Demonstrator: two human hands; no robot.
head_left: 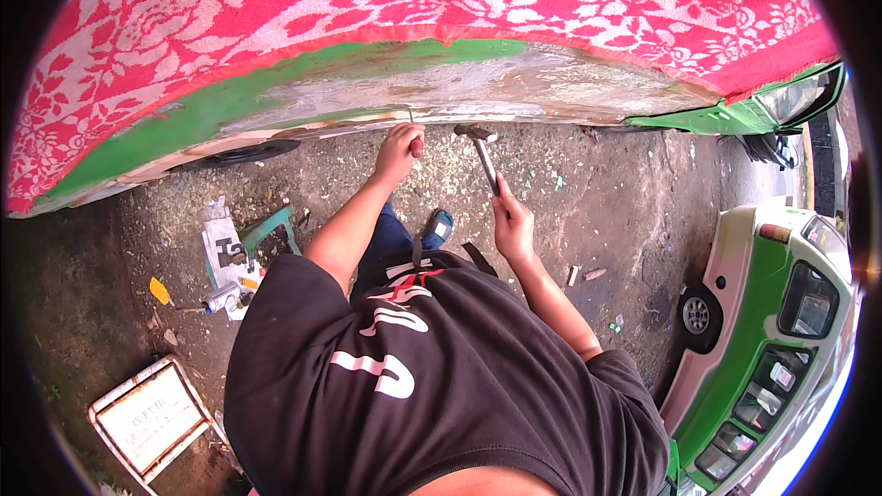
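Note:
My right hand (514, 228) is closed round the handle of a hammer (487, 165). The hammer's dark metal head is raised just short of the vehicle's lower edge, apart from it. In my closed left hand (396, 154) is a hand tool with a reddish-brown handle (417, 146). Its thin metal end reaches up to the lower edge of the panel; its tip is too small to make out. The vehicle's side panel (514, 83) is green at the left, with bare, patchy grey, white and brown areas in the middle.
A red and white floral cloth (441, 0) drapes over the vehicle. At left are a green stool (272, 228) with items beside it, a yellow scraper blade (160, 291) and a framed white sign (152, 418). A green and white van (767, 312) stands at right. Debris litters the ground (606, 202).

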